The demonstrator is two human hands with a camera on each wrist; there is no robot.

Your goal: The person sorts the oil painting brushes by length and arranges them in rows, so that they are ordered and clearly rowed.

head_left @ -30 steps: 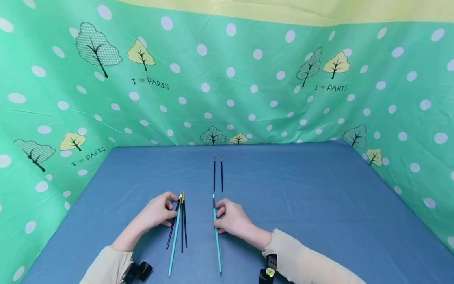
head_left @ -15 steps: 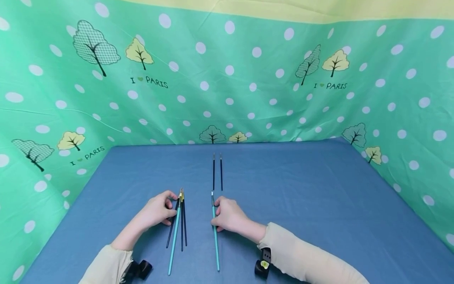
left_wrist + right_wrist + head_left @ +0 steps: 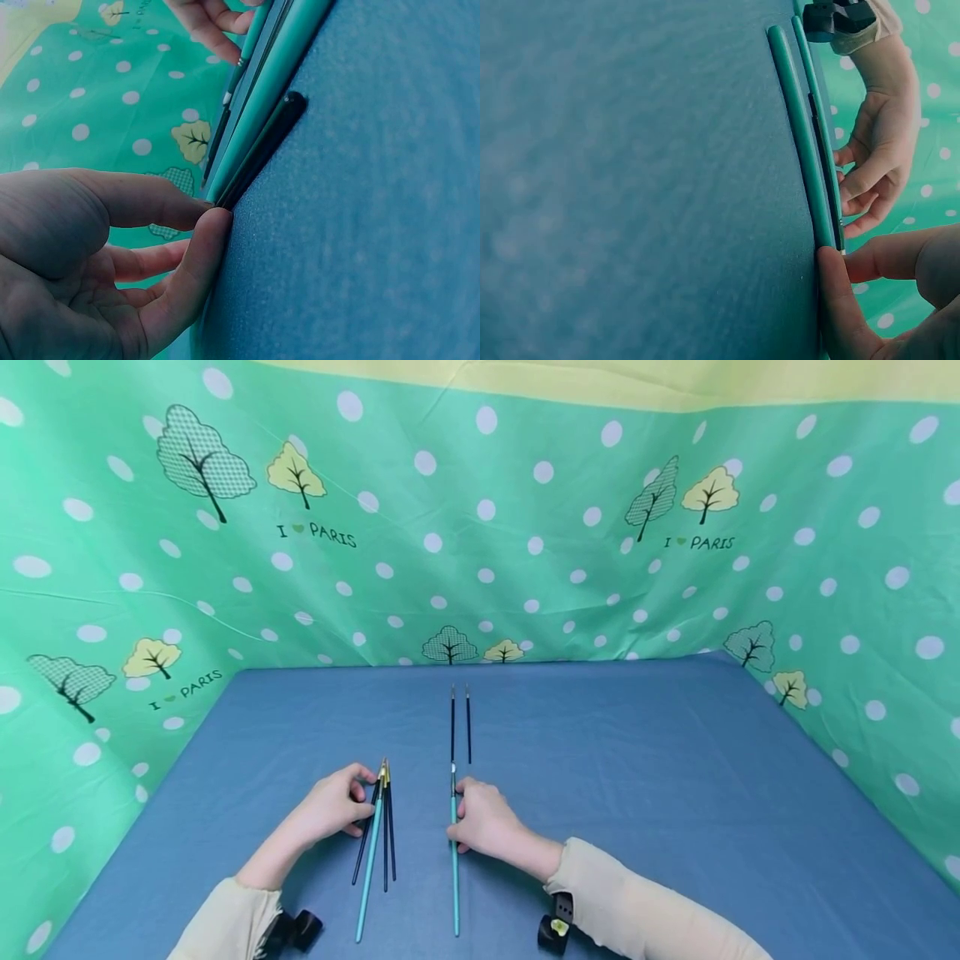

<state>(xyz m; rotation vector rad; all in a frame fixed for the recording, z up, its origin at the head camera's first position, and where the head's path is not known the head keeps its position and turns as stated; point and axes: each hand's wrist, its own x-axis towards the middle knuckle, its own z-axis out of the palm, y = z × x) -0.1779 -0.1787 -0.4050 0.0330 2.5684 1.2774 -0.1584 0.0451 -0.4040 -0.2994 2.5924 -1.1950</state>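
Observation:
In the head view my right hand pinches a teal paintbrush between thumb and fingers. This brush lies on the table pointing away, its pale tip close to the handle end of a black paintbrush. A second black paintbrush lies beside that one. My left hand is at a fanned bunch holding another teal paintbrush and several black paintbrushes, their bristle ends gathered. The left wrist view has thumb and finger pinching at the bunch; the exact brushes gripped are partly hidden.
A blue cloth covers the table. Green dotted fabric with printed trees hangs at the back and both sides. Each wrist carries a black camera, one by the right sleeve and another by the left.
My right hand has shifted slightly left with the teal paintbrush, which now lies straighter, in line with the far left black brush. My left hand and its bunch have stayed still.

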